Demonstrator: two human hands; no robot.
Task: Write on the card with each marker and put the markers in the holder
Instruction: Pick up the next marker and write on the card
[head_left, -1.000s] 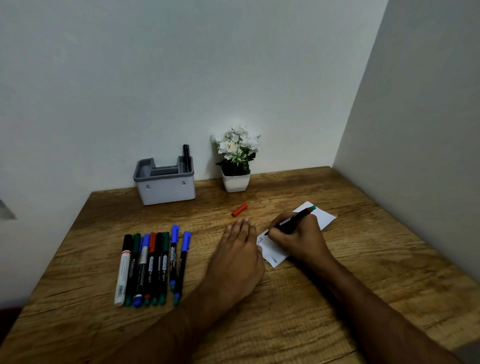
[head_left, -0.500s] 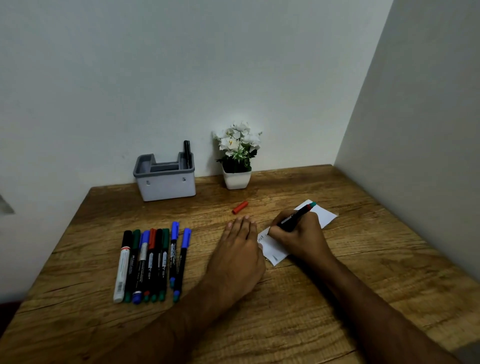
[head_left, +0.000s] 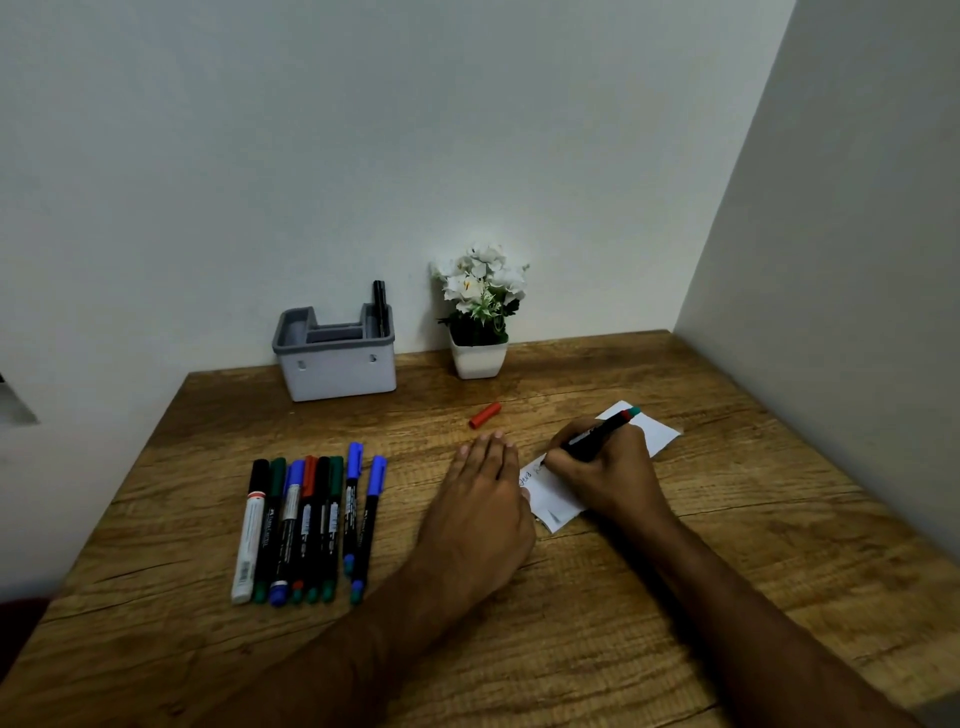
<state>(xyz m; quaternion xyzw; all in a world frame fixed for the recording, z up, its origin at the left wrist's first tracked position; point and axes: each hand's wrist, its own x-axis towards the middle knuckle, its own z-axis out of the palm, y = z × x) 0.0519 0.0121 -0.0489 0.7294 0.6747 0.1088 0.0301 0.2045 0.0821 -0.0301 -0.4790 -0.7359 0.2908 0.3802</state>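
My right hand (head_left: 605, 475) pinches the marker (head_left: 597, 436) on the card (head_left: 657, 434) at the worktop's (head_left: 675, 597) three o'clock; my flat, open left hand (head_left: 480, 506) should pin the card while strokes stay light.

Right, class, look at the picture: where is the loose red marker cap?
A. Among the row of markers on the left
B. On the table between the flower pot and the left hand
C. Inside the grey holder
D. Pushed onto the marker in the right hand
B: the red cap lies alone on the table, in front of the flower pot and just beyond the fingertips of the left hand.
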